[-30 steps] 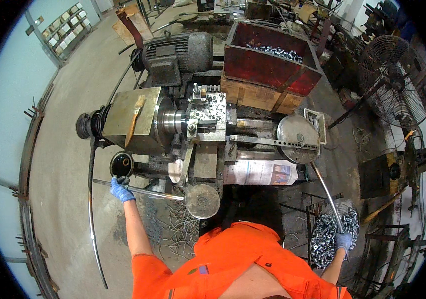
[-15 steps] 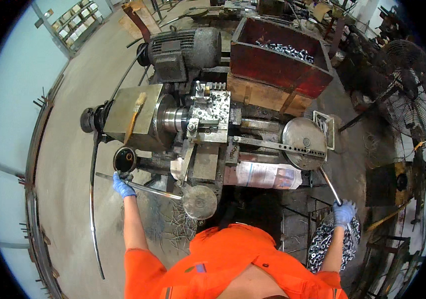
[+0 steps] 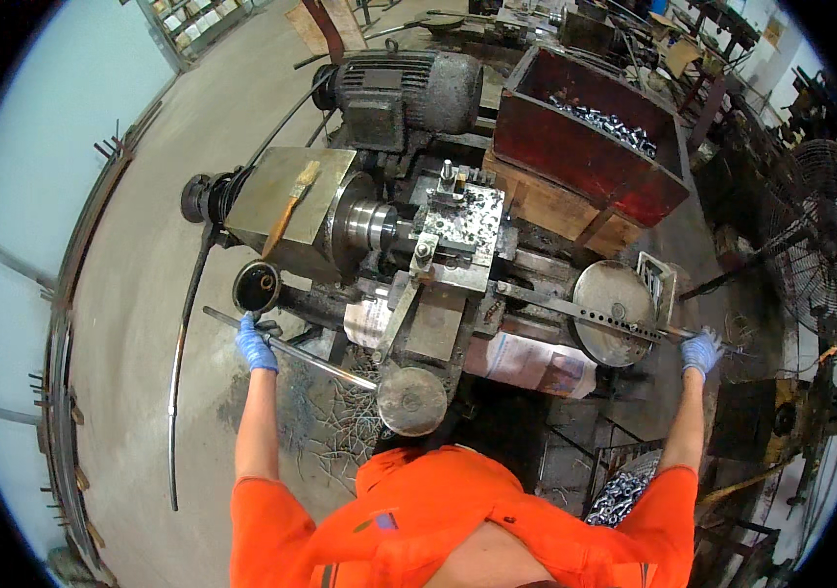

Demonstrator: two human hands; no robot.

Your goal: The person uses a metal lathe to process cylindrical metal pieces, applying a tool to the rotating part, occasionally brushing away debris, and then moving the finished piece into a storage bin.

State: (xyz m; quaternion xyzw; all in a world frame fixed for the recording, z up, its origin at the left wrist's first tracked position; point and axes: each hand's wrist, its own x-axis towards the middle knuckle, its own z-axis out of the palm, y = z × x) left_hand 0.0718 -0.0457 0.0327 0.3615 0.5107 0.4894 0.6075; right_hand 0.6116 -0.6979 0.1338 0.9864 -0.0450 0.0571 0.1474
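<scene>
My left hand (image 3: 256, 345), in a blue glove, is closed round a long metal lever rod (image 3: 328, 364) that runs to a round plate (image 3: 411, 402) at the machine's near side. Just beyond that hand is a round dark cup (image 3: 257, 286) holding dark liquid and a ring. My right hand (image 3: 701, 353), also gloved, grips the end of a short lever handle (image 3: 674, 333) beside a larger metal disc (image 3: 614, 306). Between my hands lies a small lathe, with a shiny spindle (image 3: 369, 224) facing the tool carriage (image 3: 467, 223) covered in chips.
A wood-handled brush (image 3: 290, 211) lies on the headstock box (image 3: 325, 171). Behind stand an electric motor (image 3: 423, 90) and a red bin (image 3: 575, 152) of small metal parts. A fan (image 3: 815, 235) stands right; a basket of parts (image 3: 619, 497) sits near right. Metal shavings (image 3: 350, 416) litter the floor.
My right hand has swung its lever away from me, from pointing near to pointing right. My left hand keeps its hold on the rod. The whole view has shifted slightly.
</scene>
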